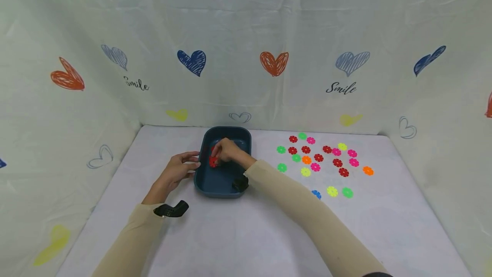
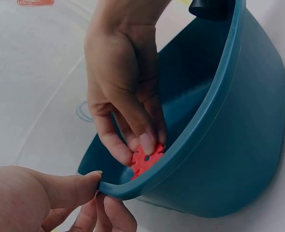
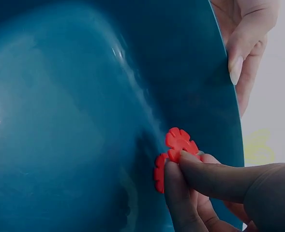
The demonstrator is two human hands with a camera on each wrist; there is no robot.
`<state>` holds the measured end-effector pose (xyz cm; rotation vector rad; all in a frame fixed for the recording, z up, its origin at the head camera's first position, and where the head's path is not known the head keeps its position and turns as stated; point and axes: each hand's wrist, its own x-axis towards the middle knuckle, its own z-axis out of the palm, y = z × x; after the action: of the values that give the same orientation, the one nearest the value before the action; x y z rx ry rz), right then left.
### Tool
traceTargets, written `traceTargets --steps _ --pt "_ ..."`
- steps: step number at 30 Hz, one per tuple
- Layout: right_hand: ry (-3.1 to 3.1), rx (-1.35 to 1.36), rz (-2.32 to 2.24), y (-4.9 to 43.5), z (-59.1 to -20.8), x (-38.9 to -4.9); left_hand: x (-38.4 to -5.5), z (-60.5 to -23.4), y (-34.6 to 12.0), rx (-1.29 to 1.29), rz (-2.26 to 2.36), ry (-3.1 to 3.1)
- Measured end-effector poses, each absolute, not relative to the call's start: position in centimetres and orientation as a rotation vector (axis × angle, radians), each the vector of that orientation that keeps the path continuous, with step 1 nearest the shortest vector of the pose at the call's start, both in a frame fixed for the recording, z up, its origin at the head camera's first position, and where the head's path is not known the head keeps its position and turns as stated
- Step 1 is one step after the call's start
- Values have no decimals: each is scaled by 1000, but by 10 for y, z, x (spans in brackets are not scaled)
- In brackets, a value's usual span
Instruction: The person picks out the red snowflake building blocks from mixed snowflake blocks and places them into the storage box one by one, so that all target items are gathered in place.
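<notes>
A dark teal plastic bin (image 1: 223, 183) stands on the white table. My right hand (image 1: 226, 151) reaches into it and pinches red flower-shaped discs (image 1: 212, 161) low against the bin's left wall; in the right wrist view, two red discs (image 3: 176, 150) show at my fingertips (image 3: 190, 166). My left hand (image 1: 180, 168) holds the bin's left rim, thumb on the edge. The left wrist view shows the thumb (image 2: 69, 186) on the bin (image 2: 229, 145) rim, and the red disc (image 2: 144, 162) inside.
Several flower discs lie spread on the table right of the bin: red (image 1: 318, 157), pink (image 1: 315, 166), green (image 1: 282, 167), yellow (image 1: 332, 191), orange (image 1: 367, 170), blue (image 1: 316, 194). Heart-printed cloth walls (image 1: 246, 54) enclose the table on three sides.
</notes>
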<state>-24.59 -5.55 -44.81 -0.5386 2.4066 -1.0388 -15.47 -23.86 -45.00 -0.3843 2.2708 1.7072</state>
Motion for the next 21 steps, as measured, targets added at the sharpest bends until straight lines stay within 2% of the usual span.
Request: traceTargets --steps 21 --pt "2375 -496 -1035 -64 -453 -241 -154 -451 -237 -395 1727 2273"
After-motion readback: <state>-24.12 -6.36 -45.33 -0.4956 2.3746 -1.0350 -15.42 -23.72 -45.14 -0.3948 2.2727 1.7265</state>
